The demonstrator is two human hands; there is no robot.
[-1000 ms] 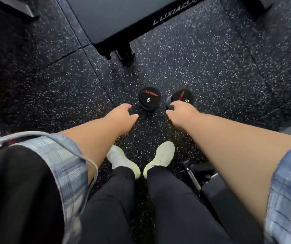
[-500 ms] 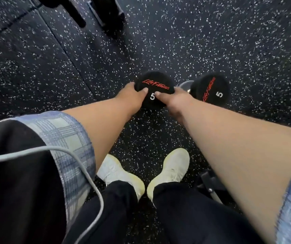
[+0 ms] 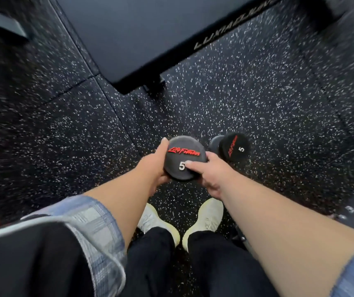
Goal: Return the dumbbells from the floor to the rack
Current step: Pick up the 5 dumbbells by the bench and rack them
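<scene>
A black dumbbell [image 3: 182, 154] with red lettering and a white 5 on its round end is held between both hands, lifted above the speckled floor. My left hand [image 3: 157, 166] grips its left side. My right hand [image 3: 209, 174] grips its right side, thumb across the 5. Its handle and far head are hidden behind the near end. A second matching dumbbell [image 3: 233, 147], also marked 5, lies on the floor just to the right, untouched. No rack can be made out.
A dark padded bench [image 3: 129, 39] stands ahead, its leg [image 3: 154, 84] on the floor just beyond the dumbbells. My two pale shoes [image 3: 206, 219] stand below the hands. Dark equipment parts sit at the lower right edge [image 3: 351, 213] and far left.
Both hands reached down, closed around the left dumbbell's head and raised it off the floor. The view has swung back up, so the bench shows again. The right dumbbell stays put.
</scene>
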